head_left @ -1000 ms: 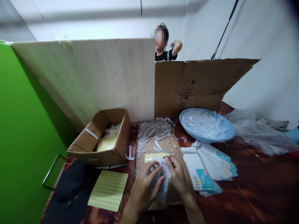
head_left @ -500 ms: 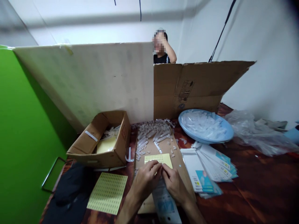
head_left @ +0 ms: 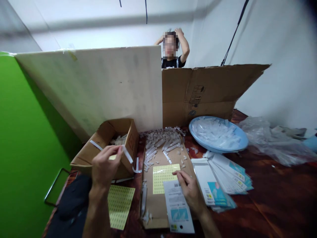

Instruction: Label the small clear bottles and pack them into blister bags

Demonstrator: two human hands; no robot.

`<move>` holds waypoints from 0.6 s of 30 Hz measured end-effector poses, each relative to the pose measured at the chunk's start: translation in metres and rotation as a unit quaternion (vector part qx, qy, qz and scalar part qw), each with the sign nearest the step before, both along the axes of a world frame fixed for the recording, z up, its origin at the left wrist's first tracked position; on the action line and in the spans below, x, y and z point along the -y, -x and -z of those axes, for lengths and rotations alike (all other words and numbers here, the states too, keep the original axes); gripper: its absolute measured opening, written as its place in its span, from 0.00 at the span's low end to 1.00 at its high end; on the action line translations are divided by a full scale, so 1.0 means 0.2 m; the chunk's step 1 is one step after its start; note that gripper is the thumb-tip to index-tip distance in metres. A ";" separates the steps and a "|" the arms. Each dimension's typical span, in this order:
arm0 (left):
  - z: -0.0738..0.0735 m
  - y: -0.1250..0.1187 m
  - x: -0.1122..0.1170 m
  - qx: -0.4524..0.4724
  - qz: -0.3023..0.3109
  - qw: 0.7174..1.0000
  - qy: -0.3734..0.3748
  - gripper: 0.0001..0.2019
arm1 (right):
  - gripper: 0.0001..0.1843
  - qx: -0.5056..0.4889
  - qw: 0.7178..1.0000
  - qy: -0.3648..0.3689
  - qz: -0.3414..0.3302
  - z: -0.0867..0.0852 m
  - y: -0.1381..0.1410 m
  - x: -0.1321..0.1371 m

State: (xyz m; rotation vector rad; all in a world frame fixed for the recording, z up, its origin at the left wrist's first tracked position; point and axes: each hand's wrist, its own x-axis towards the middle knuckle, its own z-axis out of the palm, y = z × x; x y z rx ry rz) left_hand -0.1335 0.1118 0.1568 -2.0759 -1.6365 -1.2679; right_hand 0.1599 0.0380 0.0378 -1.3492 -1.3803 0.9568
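My left hand (head_left: 106, 165) is raised in front of the cardboard box, with a thin white peel-off strip (head_left: 127, 154) pinched between thumb and fingertips. My right hand (head_left: 192, 190) is closed at the upper right edge of a flat printed packet (head_left: 176, 206), which has blue pictures and a hole at its near end. This packet lies over the cardboard sheet (head_left: 155, 208). Just beyond it is a yellow sticker sheet (head_left: 158, 180), partly covered by the packet. Another sticker sheet (head_left: 121, 205) lies left of the cardboard, partly behind my left forearm.
An open cardboard box (head_left: 99, 168) stands at left. Small clear plastic tubes (head_left: 163, 138) are heaped at the cardboard's far end. A blue basin (head_left: 218, 148) holds more clear pieces. Fanned packets (head_left: 223, 175) lie at right. A person (head_left: 182, 49) is behind the cardboard partition (head_left: 210, 89).
My left hand has left the packet and moved left and up, carrying a white strip. My right hand has moved slightly right. The packet now lies flatter. The person behind has raised both arms.
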 end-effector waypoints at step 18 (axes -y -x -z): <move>0.34 -0.51 0.41 0.163 0.192 0.945 0.206 0.16 | 0.26 -0.069 0.994 0.005 0.086 -0.07 0.10 -0.06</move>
